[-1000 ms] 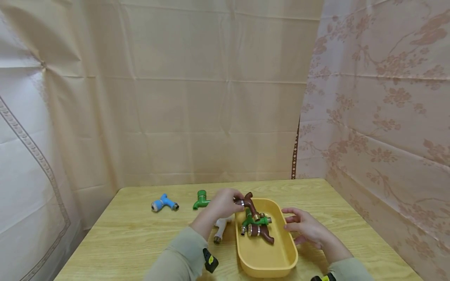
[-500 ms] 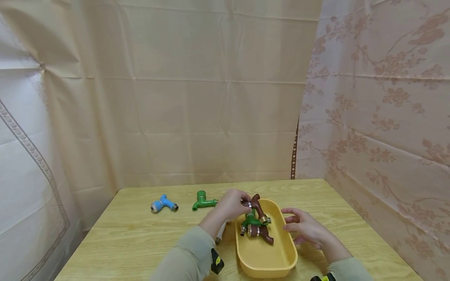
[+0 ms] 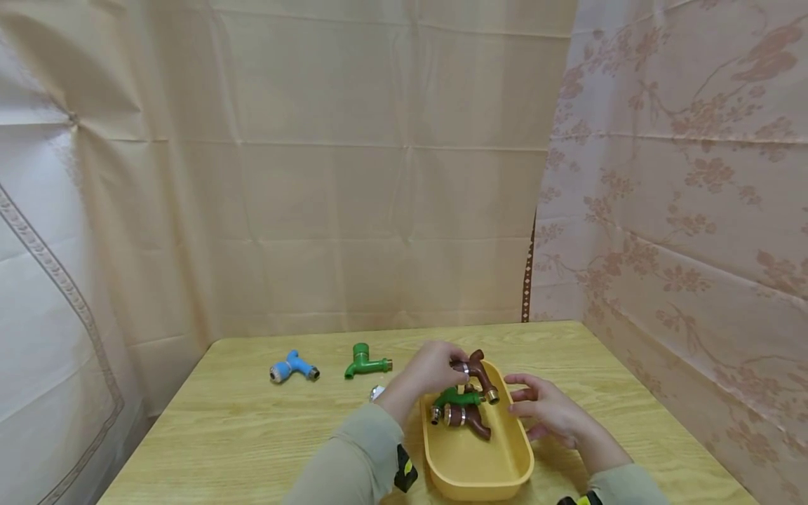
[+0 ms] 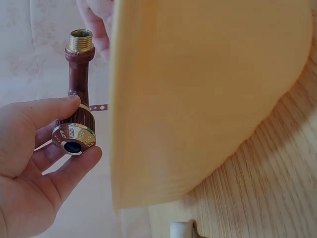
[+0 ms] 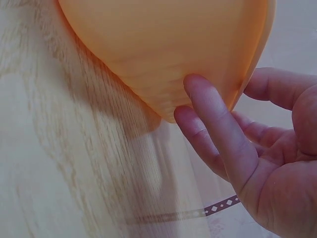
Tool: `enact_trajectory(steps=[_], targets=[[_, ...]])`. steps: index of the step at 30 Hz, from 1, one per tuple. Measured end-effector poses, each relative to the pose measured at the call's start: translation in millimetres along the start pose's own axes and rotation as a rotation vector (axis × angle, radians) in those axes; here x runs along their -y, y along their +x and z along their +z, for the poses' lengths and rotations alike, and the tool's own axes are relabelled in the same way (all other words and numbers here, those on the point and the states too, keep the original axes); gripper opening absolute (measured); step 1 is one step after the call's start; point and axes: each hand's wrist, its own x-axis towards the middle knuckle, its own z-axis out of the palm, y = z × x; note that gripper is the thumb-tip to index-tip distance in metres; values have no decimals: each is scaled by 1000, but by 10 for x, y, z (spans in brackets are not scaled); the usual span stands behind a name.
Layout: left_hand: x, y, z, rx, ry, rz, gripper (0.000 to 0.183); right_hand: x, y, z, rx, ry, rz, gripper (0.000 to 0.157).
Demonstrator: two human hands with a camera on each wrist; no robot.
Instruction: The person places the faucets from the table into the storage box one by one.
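Observation:
My left hand point(image 3: 435, 366) grips a brown faucet point(image 3: 482, 379) by its ribbed knob, above the far end of a yellow plastic tub point(image 3: 476, 473). In the left wrist view, thumb and fingers pinch the knob point(image 4: 74, 134), with the brass threaded end pointing up. Inside the tub lie a green faucet point(image 3: 459, 398) and another brown faucet point(image 3: 470, 419), partly under the held one in the head view. My right hand point(image 3: 555, 414) stands at the tub's right side, its fingertips against the outer wall point(image 5: 148, 64) and fingers spread.
A blue faucet point(image 3: 294, 367) and a green faucet point(image 3: 367, 361) lie on the wooden table point(image 3: 252, 421) left of the tub. A white faucet point(image 3: 376, 392) is mostly hidden behind my left forearm. Cloth curtains point(image 3: 379, 210) hang behind and beside the table.
My left hand has moved right with the brown faucet, from the tub's left rim to over its far end. My forearm now covers most of the white faucet. The right hand stays put.

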Motion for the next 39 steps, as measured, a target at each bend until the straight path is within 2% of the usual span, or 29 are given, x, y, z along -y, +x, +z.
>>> enact_trajectory(steps=[11,29,36,39], targets=[[-86,47,40,12,-1,-36,11,22,-23,14,4,-2,0,69],[-150,120,95,36,-1,-47,14,40,-34,16,-17,-32,23,70],[-131,135,149,45,-16,-93,13,35,-27,10,-2,-12,12,70],[-122,133,162,61,-5,-121,18,30,-27,8,5,-10,8,69]])
